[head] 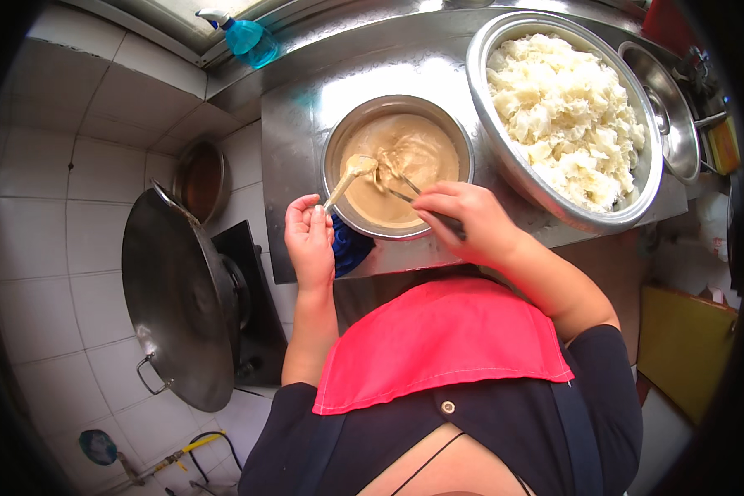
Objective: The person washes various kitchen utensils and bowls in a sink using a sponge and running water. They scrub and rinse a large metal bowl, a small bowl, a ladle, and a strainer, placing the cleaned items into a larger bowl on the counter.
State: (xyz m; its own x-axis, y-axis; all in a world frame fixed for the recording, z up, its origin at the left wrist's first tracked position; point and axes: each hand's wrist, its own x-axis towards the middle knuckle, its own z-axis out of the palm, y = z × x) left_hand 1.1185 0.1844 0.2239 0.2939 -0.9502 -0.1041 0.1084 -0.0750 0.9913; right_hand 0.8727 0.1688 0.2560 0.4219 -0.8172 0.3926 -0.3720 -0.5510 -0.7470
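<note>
My left hand [310, 239] grips the handle of a spoon [341, 186], whose bowl is coated with tan paste. Below it is a round metal pot [465, 155] holding thick tan paste [431, 146], with stirred ridges near the middle. From the right, my right hand [462, 217] holds a slim two-pronged utensil [403, 195], chopsticks or tongs; its exact kind cannot be told. Its tips are smeared with paste and lie close to the spoon, over the paste. Whether the tips touch the spoon is unclear.
A large metal basin [480, 93] heaped with pale ruffled food [564, 118] stands right of the pot, beside a steel pan [682, 124]. A blue cloth [350, 248] lies by the pot. Behind is a blue spray bottle [248, 42]; at left, a big wok [173, 304].
</note>
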